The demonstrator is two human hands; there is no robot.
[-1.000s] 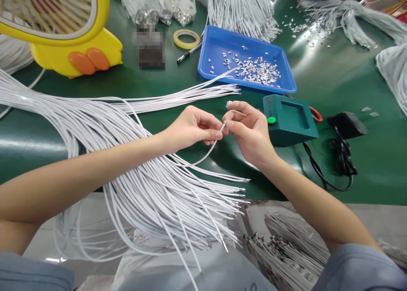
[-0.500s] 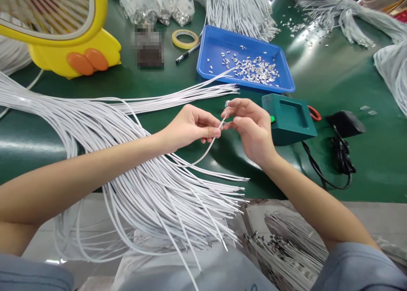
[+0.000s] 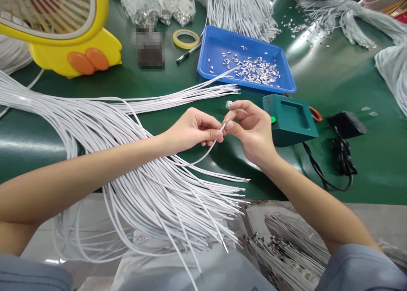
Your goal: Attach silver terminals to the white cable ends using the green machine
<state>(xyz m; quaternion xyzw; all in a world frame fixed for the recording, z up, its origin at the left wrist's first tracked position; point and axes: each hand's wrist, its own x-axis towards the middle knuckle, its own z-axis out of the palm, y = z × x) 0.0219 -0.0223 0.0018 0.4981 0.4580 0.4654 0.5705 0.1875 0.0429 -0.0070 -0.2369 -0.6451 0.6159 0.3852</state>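
A thin white cable [image 3: 205, 156] runs up into my left hand [image 3: 199, 132], whose thumb and fingers pinch it just below its tip. My right hand [image 3: 256, 132] meets it there, thumb and a finger closed at the bare end of that cable. By the raised right index fingertip is a small pale, shiny piece [image 3: 229, 104]; its kind is too small to make out. Under my left forearm fans out a large bundle of white cables [image 3: 152, 185]. A blue tray [image 3: 210, 40] with many small metal pieces [image 3: 259, 70] stands beyond my hands.
A green box-shaped device [image 3: 289, 121] stands beside my right hand, with a black adapter [image 3: 346, 124] and cord to its right. Yellow tape [image 3: 186, 39], a pen [image 3: 187, 53] and a yellow fan [image 3: 76, 55] lie farther back. More cables [image 3: 241, 11] are behind the tray.
My right thumb and fingers have closed in on the cable tip. The pale piece by the index fingertip shows more fully. My left hand keeps its pinch, almost still.
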